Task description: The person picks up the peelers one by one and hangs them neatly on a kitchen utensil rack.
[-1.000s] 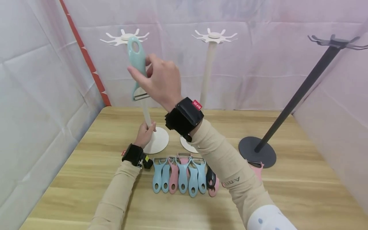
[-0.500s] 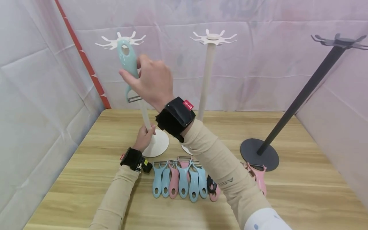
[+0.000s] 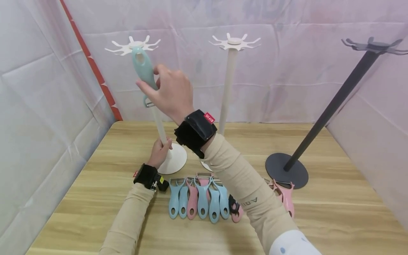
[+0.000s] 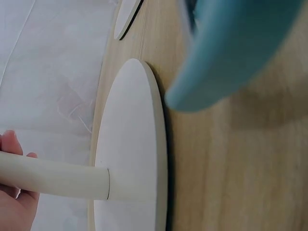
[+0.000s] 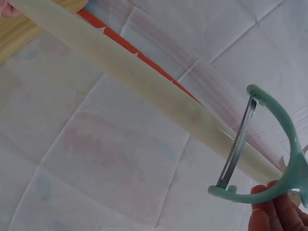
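A: Gripping the mint-green peeler (image 3: 143, 71) by its handle, the right hand (image 3: 170, 92) is raised to the top of the left white hook stand (image 3: 159, 124). How are the fingers (image 3: 144, 86) set?

B: The fingers are curled round the handle, with the thumb pressed on the near side. The peeler is held upright, blade end down, and its hanging hole is seen right at the hooked crown (image 3: 133, 45) of the stand; whether a hook is engaged cannot be told. In the right wrist view the blade (image 5: 237, 147) is seen just beside the stand's pole (image 5: 144, 82), with fingertips (image 5: 269, 214) pinching the neck of the peeler.

A: And the left hand (image 3: 160, 148)?

B: The pole is gripped low down, just above the round base (image 3: 175, 158), the fingers wrapped round it. This is confirmed in the left wrist view, where the pole (image 4: 53, 175) is seen meeting the base (image 4: 134, 159) on the wooden tabletop (image 4: 231, 173).

A: What else is laid out?

B: A row of blue and pink peelers (image 3: 199, 198) is laid side by side on the tabletop (image 3: 334, 212), near the person, handles toward the person. A pink peeler (image 3: 286, 196) is laid apart at the right, just beside the base of the black hook stand (image 3: 318, 120). A second white hook stand (image 3: 230, 74) is placed between the other two stands.
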